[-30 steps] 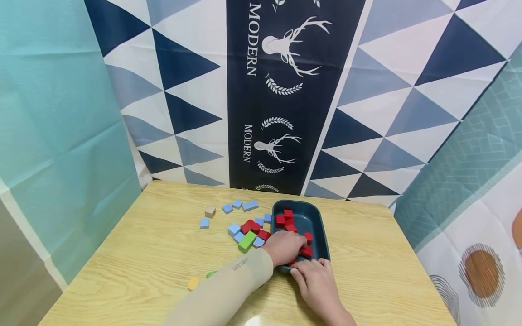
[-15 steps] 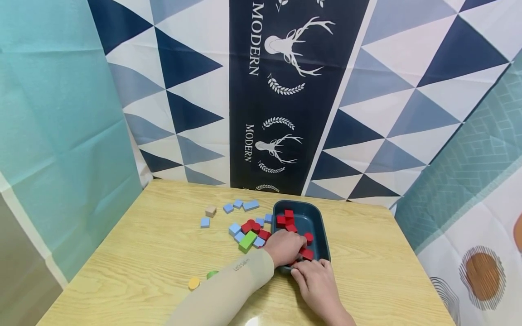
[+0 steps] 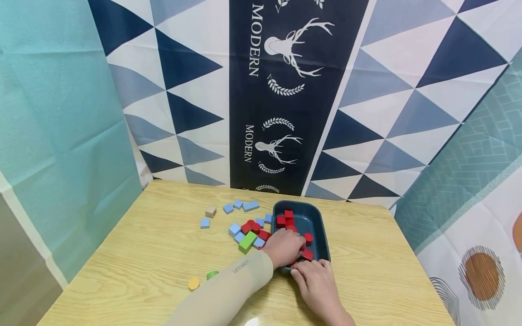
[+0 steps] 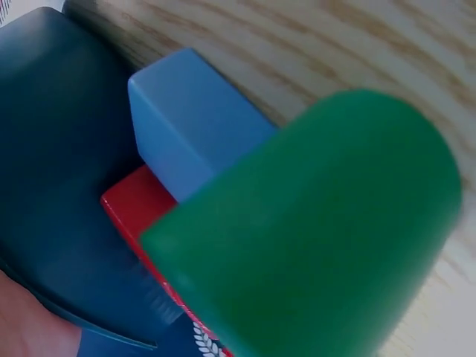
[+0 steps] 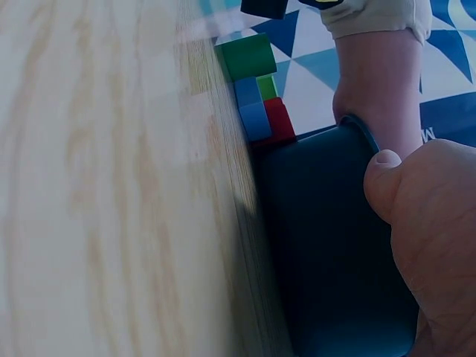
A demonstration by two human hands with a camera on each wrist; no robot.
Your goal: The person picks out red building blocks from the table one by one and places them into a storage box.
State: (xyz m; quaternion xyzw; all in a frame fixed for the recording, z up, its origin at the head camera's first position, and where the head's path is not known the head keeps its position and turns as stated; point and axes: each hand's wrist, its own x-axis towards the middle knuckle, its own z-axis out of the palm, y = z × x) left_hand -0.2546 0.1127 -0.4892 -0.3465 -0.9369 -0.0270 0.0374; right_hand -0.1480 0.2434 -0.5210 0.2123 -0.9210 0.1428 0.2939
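A dark teal tray holds several red blocks. My left hand reaches over its left wall into it, fingers bent down among the red blocks; their tips are hidden, so I cannot tell if they grip one. A red block lies beside those fingers. My right hand grips the tray's near rim, its thumb outside the wall in the right wrist view. In the left wrist view, a green cylinder, a blue block and a red block stand close outside the tray.
Left of the tray lie mixed blocks, including a green block and a light blue block. Farther left are a wooden cube and another blue block. A yellow disc lies near the left sleeve.
The red block by my left fingers has shifted slightly and turned. My left hand has moved only a little inside the tray; my right hand stays on the rim.
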